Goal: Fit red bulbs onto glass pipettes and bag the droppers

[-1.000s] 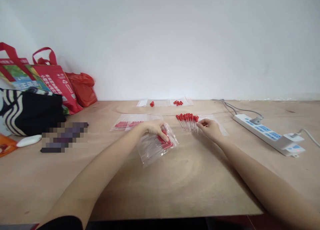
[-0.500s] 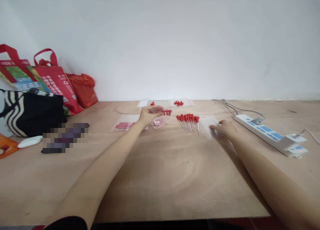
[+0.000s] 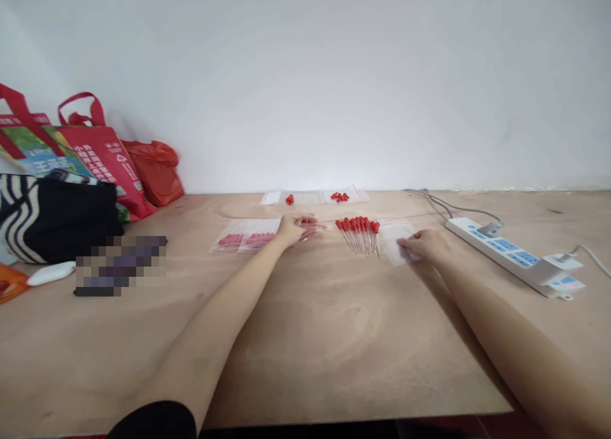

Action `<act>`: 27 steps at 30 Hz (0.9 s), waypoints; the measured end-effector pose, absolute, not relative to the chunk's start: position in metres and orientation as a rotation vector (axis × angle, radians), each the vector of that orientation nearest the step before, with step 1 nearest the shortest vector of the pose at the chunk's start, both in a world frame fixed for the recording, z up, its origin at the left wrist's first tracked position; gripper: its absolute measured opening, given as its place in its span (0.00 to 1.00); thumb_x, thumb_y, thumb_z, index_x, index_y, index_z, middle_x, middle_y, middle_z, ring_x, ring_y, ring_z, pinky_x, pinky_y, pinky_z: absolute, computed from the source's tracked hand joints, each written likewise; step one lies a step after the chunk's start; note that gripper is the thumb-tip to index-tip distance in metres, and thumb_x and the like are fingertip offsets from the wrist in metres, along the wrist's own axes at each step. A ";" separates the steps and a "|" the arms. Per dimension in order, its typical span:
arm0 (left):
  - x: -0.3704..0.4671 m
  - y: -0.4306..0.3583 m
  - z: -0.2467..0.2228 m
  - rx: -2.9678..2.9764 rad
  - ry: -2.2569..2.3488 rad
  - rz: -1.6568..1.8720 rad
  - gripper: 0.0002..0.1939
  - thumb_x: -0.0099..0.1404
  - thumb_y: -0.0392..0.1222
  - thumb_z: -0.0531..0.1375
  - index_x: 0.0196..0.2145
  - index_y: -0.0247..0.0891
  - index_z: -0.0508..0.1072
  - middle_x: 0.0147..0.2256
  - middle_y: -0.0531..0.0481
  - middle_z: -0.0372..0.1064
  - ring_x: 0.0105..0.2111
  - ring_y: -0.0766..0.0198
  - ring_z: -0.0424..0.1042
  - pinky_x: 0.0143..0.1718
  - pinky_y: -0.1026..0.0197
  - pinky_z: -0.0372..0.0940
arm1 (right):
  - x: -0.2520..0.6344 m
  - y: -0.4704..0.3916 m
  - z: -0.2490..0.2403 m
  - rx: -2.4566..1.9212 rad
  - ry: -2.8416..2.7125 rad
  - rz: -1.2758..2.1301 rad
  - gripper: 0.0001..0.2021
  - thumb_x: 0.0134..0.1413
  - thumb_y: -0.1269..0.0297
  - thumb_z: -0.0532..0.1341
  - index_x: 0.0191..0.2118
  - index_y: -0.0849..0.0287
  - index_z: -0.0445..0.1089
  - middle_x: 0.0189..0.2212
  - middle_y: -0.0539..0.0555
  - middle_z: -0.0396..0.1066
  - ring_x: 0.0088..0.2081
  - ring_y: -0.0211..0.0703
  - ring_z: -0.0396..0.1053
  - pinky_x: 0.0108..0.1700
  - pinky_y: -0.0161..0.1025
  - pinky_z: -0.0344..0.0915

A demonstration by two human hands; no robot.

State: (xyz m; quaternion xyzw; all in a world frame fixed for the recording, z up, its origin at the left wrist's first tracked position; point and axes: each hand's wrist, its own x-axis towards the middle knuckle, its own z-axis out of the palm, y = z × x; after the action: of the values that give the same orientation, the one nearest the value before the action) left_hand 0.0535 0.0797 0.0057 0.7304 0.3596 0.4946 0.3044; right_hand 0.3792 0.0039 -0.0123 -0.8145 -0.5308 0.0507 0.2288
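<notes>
My left hand (image 3: 292, 229) is closed on a small clear plastic bag (image 3: 312, 230) with red pieces inside, low over the table and partly hidden by the fingers. Left of it, flat clear bags with red pieces (image 3: 260, 238) overlap in a row. My right hand (image 3: 426, 244) pinches the right edge of a flat clear plastic bag (image 3: 392, 248), in which no red pieces show. Between the hands lies a fan of thin, pale see-through sticks with red heads (image 3: 360, 230), heads pointing away from me.
Near the wall lie clear bags (image 3: 308, 198) with loose red pieces (image 3: 340, 197). A white power strip (image 3: 513, 254) with cables is at the right. Shopping bags (image 3: 102, 153), a black striped bag (image 3: 62, 216) and a blurred-out dark object (image 3: 121, 265) stand or lie at the left.
My left hand has come down and slightly toward me with the small bag, which showed more clearly before. The right hand stays at its bag.
</notes>
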 end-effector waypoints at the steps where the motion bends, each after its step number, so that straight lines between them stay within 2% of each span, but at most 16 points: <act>1: 0.051 0.077 0.004 1.990 0.953 1.233 0.11 0.40 0.36 0.66 0.26 0.32 0.75 0.32 0.44 0.72 0.36 0.55 0.71 0.43 0.52 0.62 | 0.379 0.004 -0.012 -2.270 -1.451 0.159 0.15 0.34 0.49 0.60 0.19 0.57 0.70 0.18 0.56 0.67 0.27 0.48 0.67 0.25 0.38 0.58; 4: 0.041 0.064 0.009 2.160 0.972 1.037 0.14 0.39 0.30 0.65 0.28 0.37 0.76 0.34 0.48 0.71 0.38 0.56 0.69 0.46 0.53 0.60 | 0.379 0.005 -0.012 -2.315 -1.449 0.173 0.14 0.35 0.50 0.60 0.20 0.57 0.70 0.18 0.55 0.67 0.26 0.47 0.67 0.25 0.37 0.58; 6: 0.036 0.053 0.014 2.395 1.140 0.900 0.20 0.42 0.31 0.64 0.37 0.39 0.73 0.42 0.47 0.66 0.43 0.55 0.66 0.48 0.54 0.58 | 0.379 0.005 -0.012 -2.282 -1.477 0.145 0.14 0.35 0.51 0.60 0.19 0.57 0.69 0.16 0.55 0.67 0.25 0.46 0.67 0.25 0.37 0.58; 8: 0.033 0.040 0.018 2.671 1.432 0.681 0.25 0.49 0.36 0.62 0.47 0.37 0.67 0.47 0.43 0.61 0.46 0.53 0.63 0.47 0.53 0.58 | 0.378 0.005 -0.012 -2.264 -1.481 0.140 0.13 0.35 0.52 0.61 0.18 0.57 0.69 0.15 0.55 0.66 0.25 0.46 0.67 0.24 0.37 0.57; 10: 0.032 0.030 0.019 2.804 1.643 0.440 0.23 0.55 0.38 0.57 0.50 0.36 0.62 0.44 0.41 0.63 0.43 0.52 0.65 0.42 0.54 0.60 | 0.377 0.004 -0.012 -2.262 -1.452 0.158 0.12 0.35 0.52 0.61 0.18 0.57 0.69 0.16 0.55 0.66 0.24 0.46 0.66 0.24 0.38 0.57; 12: 0.032 0.022 0.019 2.829 1.717 0.318 0.20 0.58 0.34 0.53 0.49 0.37 0.63 0.39 0.42 0.66 0.39 0.53 0.67 0.38 0.55 0.62 | 0.376 0.003 -0.011 -2.262 -1.405 0.172 0.12 0.35 0.53 0.60 0.19 0.57 0.69 0.17 0.55 0.66 0.25 0.47 0.66 0.24 0.38 0.57; 15: 0.030 0.017 0.020 2.837 1.727 0.276 0.22 0.57 0.26 0.49 0.48 0.40 0.64 0.36 0.44 0.68 0.37 0.56 0.68 0.37 0.58 0.62 | 0.374 0.001 -0.007 -2.230 -1.332 0.153 0.10 0.35 0.55 0.60 0.19 0.57 0.68 0.17 0.55 0.67 0.25 0.46 0.66 0.25 0.38 0.57; 18: 0.023 0.015 0.023 2.867 1.733 0.233 0.25 0.55 0.22 0.48 0.48 0.40 0.65 0.32 0.46 0.69 0.36 0.56 0.68 0.37 0.57 0.61 | 0.373 0.000 -0.001 -2.139 -1.272 0.131 0.10 0.35 0.55 0.59 0.19 0.57 0.66 0.18 0.53 0.66 0.25 0.44 0.65 0.25 0.37 0.56; 20: 0.016 0.015 0.025 2.922 1.717 0.231 0.26 0.52 0.21 0.49 0.46 0.38 0.67 0.29 0.45 0.70 0.35 0.55 0.68 0.38 0.56 0.61 | 0.371 0.001 0.003 -1.993 -1.213 0.159 0.10 0.36 0.55 0.59 0.20 0.57 0.65 0.18 0.51 0.65 0.24 0.43 0.64 0.26 0.37 0.56; 22: 0.009 0.014 0.024 3.011 1.655 0.328 0.26 0.49 0.20 0.50 0.44 0.37 0.68 0.32 0.44 0.69 0.38 0.55 0.66 0.41 0.55 0.61 | 0.367 0.003 0.006 -1.742 -1.127 0.272 0.11 0.37 0.55 0.58 0.20 0.57 0.62 0.19 0.50 0.64 0.25 0.41 0.65 0.26 0.36 0.58; 25: 0.002 0.009 0.020 3.080 1.512 0.715 0.24 0.48 0.23 0.51 0.42 0.37 0.69 0.41 0.43 0.65 0.43 0.55 0.63 0.44 0.53 0.59 | 0.356 0.005 0.008 -1.361 -1.011 0.559 0.12 0.37 0.55 0.59 0.22 0.57 0.58 0.21 0.47 0.62 0.27 0.38 0.66 0.28 0.33 0.60; 27: 0.002 0.004 0.017 3.039 1.417 0.969 0.19 0.51 0.26 0.52 0.40 0.38 0.70 0.42 0.44 0.64 0.43 0.56 0.63 0.44 0.53 0.60 | 0.349 0.006 0.008 -1.228 -0.983 0.735 0.13 0.35 0.56 0.60 0.22 0.57 0.56 0.22 0.46 0.62 0.28 0.38 0.67 0.28 0.33 0.61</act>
State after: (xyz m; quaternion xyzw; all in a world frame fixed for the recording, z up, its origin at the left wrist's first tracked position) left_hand 0.0024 0.0035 0.0170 0.8574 0.3999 0.2736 -0.1734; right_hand 0.3487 0.0057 0.0076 -0.5397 -0.4320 0.3229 0.6464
